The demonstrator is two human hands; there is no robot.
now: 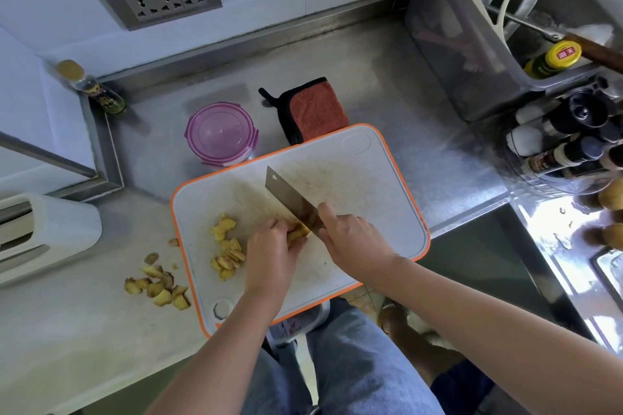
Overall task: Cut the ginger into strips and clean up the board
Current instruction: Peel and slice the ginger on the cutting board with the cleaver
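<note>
While left hand (269,253) holds ginger (298,234) on the board (371,185), grip of right hand (354,239) round cleaver (286,194), seemingly steel counter (371,77), wall sockets (172,0).

Ginger piece (298,234): your left hand (269,253) covered most of it, and only a yellow end showed beside the blade. Cleaver (290,199): its handle was hidden inside your right hand (354,242); whether the edge met the board (371,178) could not be told. Cloth (317,108): the board's far rim hid its near edge. White appliance (43,232): the left edge cut it off. Corner jar (97,94): it was blurred and its label unreadable. Bottles (573,141) and potatoes (610,199): the right edge cut them off.
</note>
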